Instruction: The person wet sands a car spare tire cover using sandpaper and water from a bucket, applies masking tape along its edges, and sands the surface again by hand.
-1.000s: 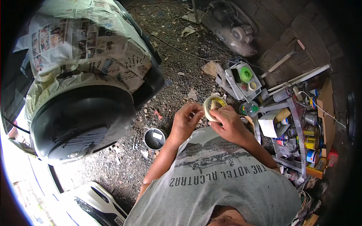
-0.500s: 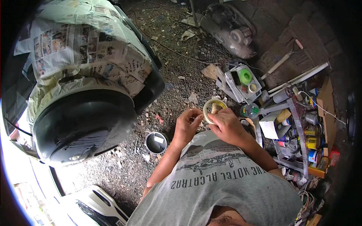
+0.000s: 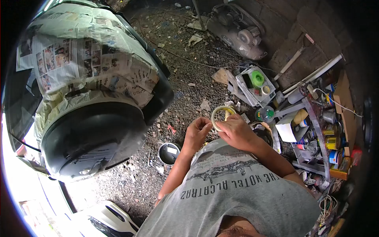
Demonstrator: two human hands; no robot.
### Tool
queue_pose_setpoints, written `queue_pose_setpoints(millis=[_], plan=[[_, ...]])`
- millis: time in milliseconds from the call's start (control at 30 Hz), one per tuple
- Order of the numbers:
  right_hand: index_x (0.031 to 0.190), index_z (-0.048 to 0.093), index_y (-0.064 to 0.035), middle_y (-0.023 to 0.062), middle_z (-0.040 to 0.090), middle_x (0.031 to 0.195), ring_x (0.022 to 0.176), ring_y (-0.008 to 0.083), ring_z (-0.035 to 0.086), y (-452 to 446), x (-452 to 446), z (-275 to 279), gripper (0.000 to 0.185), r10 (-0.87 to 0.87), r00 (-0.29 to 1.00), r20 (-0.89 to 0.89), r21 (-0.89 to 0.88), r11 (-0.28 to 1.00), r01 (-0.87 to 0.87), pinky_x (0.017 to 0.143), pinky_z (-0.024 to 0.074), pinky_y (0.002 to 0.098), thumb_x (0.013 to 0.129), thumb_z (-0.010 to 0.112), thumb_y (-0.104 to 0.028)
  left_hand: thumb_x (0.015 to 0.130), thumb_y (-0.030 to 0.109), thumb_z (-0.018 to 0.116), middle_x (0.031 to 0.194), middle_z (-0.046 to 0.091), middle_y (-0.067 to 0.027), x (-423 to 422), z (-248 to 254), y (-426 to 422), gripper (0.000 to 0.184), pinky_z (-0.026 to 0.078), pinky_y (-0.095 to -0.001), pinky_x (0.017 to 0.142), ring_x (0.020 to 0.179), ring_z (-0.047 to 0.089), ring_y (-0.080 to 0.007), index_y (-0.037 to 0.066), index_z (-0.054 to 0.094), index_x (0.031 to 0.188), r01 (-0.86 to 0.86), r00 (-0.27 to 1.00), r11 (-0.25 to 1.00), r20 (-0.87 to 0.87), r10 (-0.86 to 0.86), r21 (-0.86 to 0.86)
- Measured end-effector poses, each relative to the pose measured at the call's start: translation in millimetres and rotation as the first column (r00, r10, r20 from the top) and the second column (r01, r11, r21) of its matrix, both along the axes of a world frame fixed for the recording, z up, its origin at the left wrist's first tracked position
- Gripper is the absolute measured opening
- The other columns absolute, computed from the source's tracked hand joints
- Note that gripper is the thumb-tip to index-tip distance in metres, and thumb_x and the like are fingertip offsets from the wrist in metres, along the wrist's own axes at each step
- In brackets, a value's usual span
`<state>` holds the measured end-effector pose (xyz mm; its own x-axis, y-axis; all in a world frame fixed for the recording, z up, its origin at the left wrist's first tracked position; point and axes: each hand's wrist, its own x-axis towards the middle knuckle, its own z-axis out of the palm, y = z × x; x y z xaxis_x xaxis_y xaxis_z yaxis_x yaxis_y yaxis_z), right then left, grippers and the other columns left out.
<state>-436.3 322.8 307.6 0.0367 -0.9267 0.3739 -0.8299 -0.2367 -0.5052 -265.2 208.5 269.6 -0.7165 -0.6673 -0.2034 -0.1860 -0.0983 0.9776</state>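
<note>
A pale roll of masking tape (image 3: 214, 115) is held upright in front of my chest. My right hand (image 3: 237, 131) is closed around its near right side, fingers over the rim. At the roll's left edge, my left hand (image 3: 197, 133) has its thumb and forefinger pinched together against the tape. Whether a loose end lies between those fingertips is too small to tell. To the left stands a black, glossy side mirror (image 3: 92, 136), its surroundings on the vehicle covered with taped newspaper (image 3: 90, 51).
A dark pot (image 3: 169, 154) stands on the gravel near my left forearm. To the right are a plastic bottle (image 3: 265, 114), a green tape roll (image 3: 257, 78) on a stack of papers, and a rack (image 3: 316, 138) crowded with cans. An air compressor (image 3: 241, 37) lies farther off.
The view has shifted slightly, so the mirror and pot appear a little to the right. The tape roll has turned to face me more, and my left fingertips are closer against its edge.
</note>
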Motion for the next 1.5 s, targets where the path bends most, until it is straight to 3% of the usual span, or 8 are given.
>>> queue_pose_setpoints(millis=[167, 400, 700, 800, 1000, 1233, 1367, 1500], plan=[[0.106, 0.066, -0.0019, 0.0116, 0.067, 0.077, 0.076, 0.0292, 0.065, 1, -4, 0, 0.029, 0.035, 0.999, 0.015, 0.075, 0.997, -0.036, 0.088, 0.0485, 0.0427, 0.077, 0.071, -0.007, 0.097, 0.013, 0.063, 0.085, 0.06, 0.0023, 0, 5, 0, 0.013, 0.044, -0.022, 0.072, 0.079, 0.052, -0.0052, 0.0, 0.063, 0.099, 0.021, 0.996, 1.0, 0.084, -0.021, 0.004], [0.098, 0.068, -0.0006, 0.0146, 0.066, 0.078, 0.074, 0.0341, 0.064, 1, -13, -1, 0.023, 0.062, 0.979, 0.196, 0.094, 0.992, -0.082, 0.076, 0.0509, 0.0448, 0.077, 0.072, -0.008, 0.096, 0.011, 0.061, 0.078, 0.055, 0.0025, 9, 10, 0, 0.01, 0.04, -0.0216, 0.066, 0.073, 0.047, -0.0053, 0.001, 0.06, 0.095, 0.099, 0.985, 0.995, 0.14, -0.097, -0.008], [0.115, 0.061, 0.0004, 0.0182, 0.065, 0.085, 0.078, 0.0364, 0.063, 8, -10, -14, 0.04, -0.039, 0.969, 0.243, 0.134, 0.991, 0.006, 0.071, 0.0491, 0.0442, 0.082, 0.075, -0.016, 0.095, 0.009, 0.067, 0.09, 0.06, -0.0017, -11, 12, 12, 0.01, 0.044, -0.0236, 0.069, 0.08, 0.053, -0.0068, 0.001, 0.061, 0.098, -0.132, 0.988, 0.99, -0.084, 0.128, -0.051], [0.117, 0.06, 0.001, 0.0199, 0.065, 0.087, 0.079, 0.0378, 0.063, 10, -7, -2, 0.04, -0.017, 0.961, 0.277, 0.106, 0.994, -0.013, 0.073, 0.0489, 0.045, 0.085, 0.074, -0.018, 0.094, 0.007, 0.069, 0.093, 0.061, -0.0025, -7, -3, 4, 0.011, 0.045, -0.0231, 0.072, 0.084, 0.054, -0.0065, 0.002, 0.061, 0.098, -0.115, 0.988, 0.984, -0.086, 0.127, 0.132], [0.128, 0.055, 0.0042, 0.0256, 0.067, 0.1, 0.091, 0.0418, 0.065, 3, -17, -25, 0.045, -0.141, 0.829, 0.541, 0.334, 0.941, -0.058, 0.079, 0.0513, 0.0436, 0.096, 0.064, -0.026, 0.091, 0.002, 0.068, 0.092, 0.062, -0.0071, -8, 31, 4, 0.008, 0.046, -0.0292, 0.075, 0.083, 0.057, -0.0173, 0.0, 0.06, 0.09, -0.202, 0.978, 0.878, -0.141, 0.155, -0.434], [0.115, 0.06, 0.0022, 0.0256, 0.067, 0.095, 0.086, 0.0423, 0.066, -12, -18, -27, 0.032, -0.181, 0.868, 0.462, 0.347, 0.938, 0.011, 0.076, 0.0518, 0.0479, 0.09, 0.06, -0.018, 0.093, 0.003, 0.066, 0.095, 0.058, -0.0083, -15, 24, -1, 0.008, 0.045, -0.0284, 0.077, 0.085, 0.054, -0.0161, 0.0, 0.058, 0.092, -0.283, 0.959, 0.808, -0.167, 0.229, -0.517], [0.1, 0.058, -0.0017, 0.0268, 0.065, 0.09, 0.086, 0.0448, 0.064, -21, -60, -147, 0.022, -0.279, 0.953, 0.114, 0.567, 0.807, 0.169, 0.075, 0.0495, 0.0538, 0.084, 0.057, -0.017, 0.091, 0.003, 0.068, 0.093, 0.06, -0.0085, -30, 56, -8, 0.01, 0.046, -0.0294, 0.076, 0.086, 0.057, -0.0167, 0.001, 0.06, 0.087, -0.414, 0.909, 0.822, -0.227, 0.349, -0.392], [0.104, 0.058, -0.0021, 0.0281, 0.066, 0.094, 0.09, 0.0467, 0.064, 10, -115, -240, 0.023, -0.561, 0.811, 0.167, 0.668, 0.669, 0.326, 0.077, 0.0492, 0.0543, 0.086, 0.057, -0.018, 0.095, 0.002, 0.066, 0.096, 0.057, -0.0027, -51, 15, -41, 0.008, 0.042, -0.0204, 0.07, 0.08, 0.051, -0.0068, 0.003, 0.058, 0.092, -0.254, 0.964, 0.849, -0.051, 0.261, -0.463]])
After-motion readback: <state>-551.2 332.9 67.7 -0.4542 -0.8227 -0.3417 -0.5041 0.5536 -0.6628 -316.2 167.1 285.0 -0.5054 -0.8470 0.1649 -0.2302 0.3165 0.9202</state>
